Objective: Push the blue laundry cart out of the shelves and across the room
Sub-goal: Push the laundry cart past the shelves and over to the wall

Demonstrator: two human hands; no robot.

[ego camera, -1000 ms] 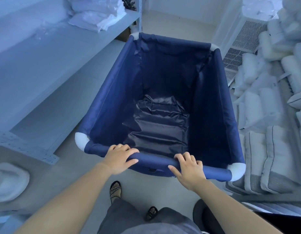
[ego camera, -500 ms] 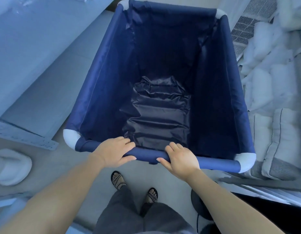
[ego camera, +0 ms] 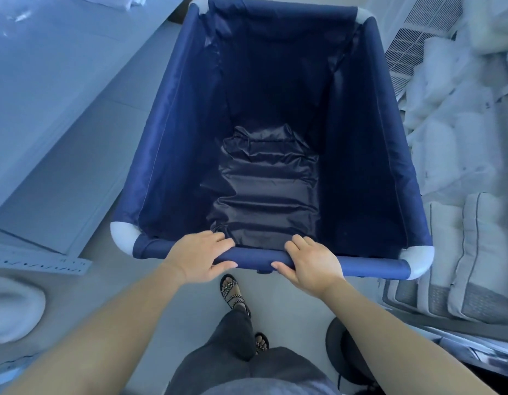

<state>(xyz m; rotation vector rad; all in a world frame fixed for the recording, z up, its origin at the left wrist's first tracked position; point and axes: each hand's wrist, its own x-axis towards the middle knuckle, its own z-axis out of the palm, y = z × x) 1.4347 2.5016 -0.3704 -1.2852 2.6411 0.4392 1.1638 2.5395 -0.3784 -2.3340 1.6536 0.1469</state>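
Both hands clamped on the near rail of the blue laundry cart [ego camera: 264,115]: left hand [ego camera: 200,256], right hand [ego camera: 311,262]. Cart stands on the floor [ego camera: 110,252] between shelf [ego camera: 56,89] and stacked pillows [ego camera: 458,166].

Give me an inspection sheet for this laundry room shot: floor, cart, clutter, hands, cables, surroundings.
Surface: pale floor, bare beneath the near rail.
Job's things: blue laundry cart, inside only crumpled dark liner.
Clutter: white bundle on floor at left; dark round object by right arm.
Grippers: left hand and right hand both wrapped over near rail.
Cables: nothing seen.
Surroundings: shelf unit left; stacked pillows right; vent grille beyond.
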